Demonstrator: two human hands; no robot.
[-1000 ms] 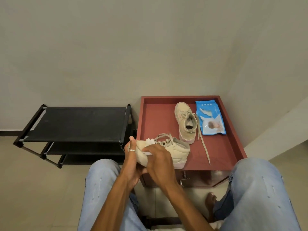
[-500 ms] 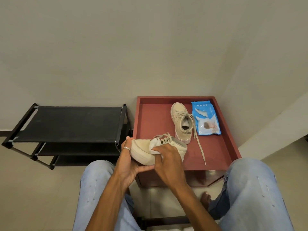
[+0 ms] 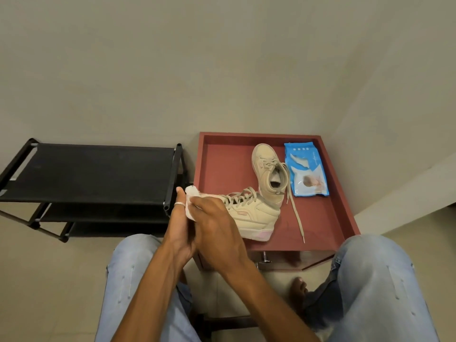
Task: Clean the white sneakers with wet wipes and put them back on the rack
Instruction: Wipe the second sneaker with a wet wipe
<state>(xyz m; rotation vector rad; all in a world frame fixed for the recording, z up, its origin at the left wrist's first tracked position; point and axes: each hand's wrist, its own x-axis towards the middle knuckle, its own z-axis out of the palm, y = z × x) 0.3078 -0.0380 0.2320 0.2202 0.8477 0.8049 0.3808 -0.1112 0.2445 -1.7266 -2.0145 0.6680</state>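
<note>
1. While both sneakers are off the rack, cleaning seems mid-way at best. The near sneaker is under the wet wipe, and the far sneaker lies beside the pack of wipes on the red table.
2. The left hand cups the near sneaker's toe. The right hand, fingers curled, presses the wet wipe onto it.
3. Its heel sits low over the table's front; contact is unclear.

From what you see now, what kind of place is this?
Probably a home entryway or room corner: a black shoe rack stands beside a red cabinet carrying a sneaker and a wet-wipes pack.
</note>
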